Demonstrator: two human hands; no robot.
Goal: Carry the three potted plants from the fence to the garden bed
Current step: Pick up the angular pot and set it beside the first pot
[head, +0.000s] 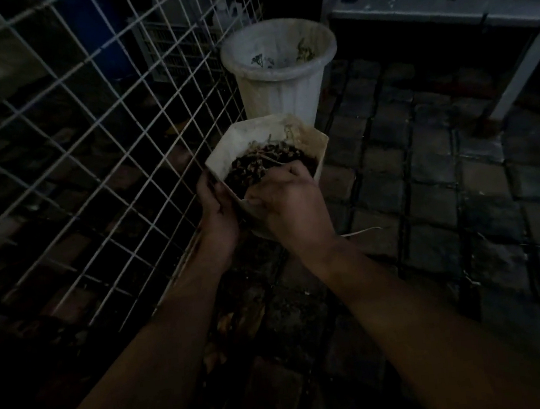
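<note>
A small white angular pot (pixel 249 140) filled with dark soil and dry stems is tilted toward me beside the wire fence (pixel 96 128). My left hand (pixel 217 206) grips its left wall. My right hand (pixel 286 199) holds the near rim, fingers curled over the edge onto the soil. Behind it stands a taller round white pot (pixel 283 84) with a few small leaves inside, upright on the paving against the fence. No third pot shows in this view.
The scene is dark. Square paving stones (pixel 424 173) cover the ground to the right. A grey metal frame (pixel 441 6) with a slanted leg crosses the upper right. Behind the fence are a blue barrel (pixel 94 33) and a crate (pixel 177 48).
</note>
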